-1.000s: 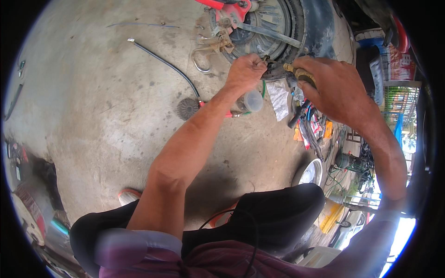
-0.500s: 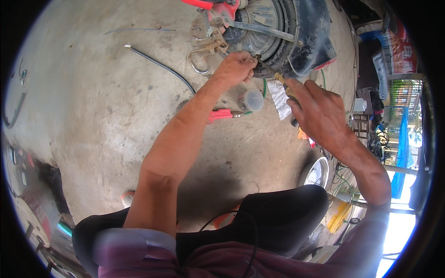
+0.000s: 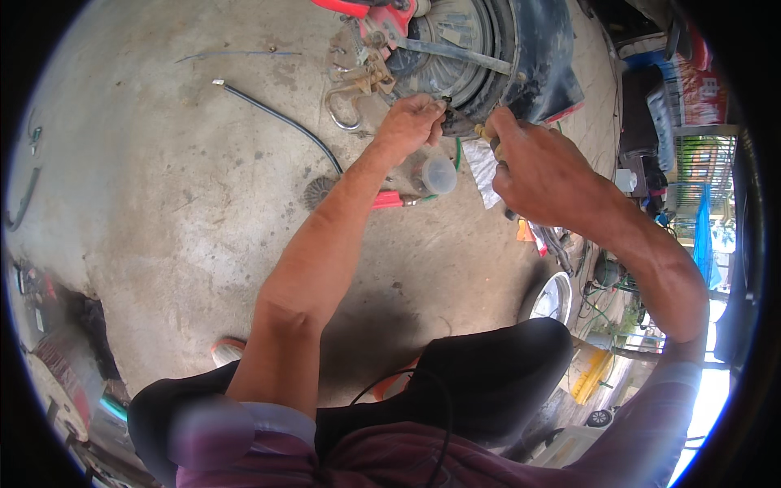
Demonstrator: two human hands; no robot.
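My left hand [image 3: 413,126] is closed in a pinch at the near edge of a dusty wheel [image 3: 488,49]; what its fingertips hold is small, dark and mostly hidden. My right hand [image 3: 545,167] wraps around a screwdriver [image 3: 480,130] with a yellowish handle, its thin shaft pointing left toward the left fingertips. Behind the hands, a black mudguard [image 3: 541,49] curves along the wheel's right side, and a flat metal bar [image 3: 460,54] crosses the wheel. Just below my left hand stands a clear plastic cup [image 3: 439,175].
A red-handled tool [image 3: 387,200] lies beside the cup, near a pale crumpled sheet [image 3: 483,175]. Leftward, a black hose [image 3: 277,118] curves across the concrete floor, with a metal hook [image 3: 332,110] by the wheel. A round metal basin [image 3: 553,299] sits by my right knee.
My right hand has shifted slightly left and up, turning so its back faces up more over the screwdriver. My left hand keeps its pinch at almost the same spot.
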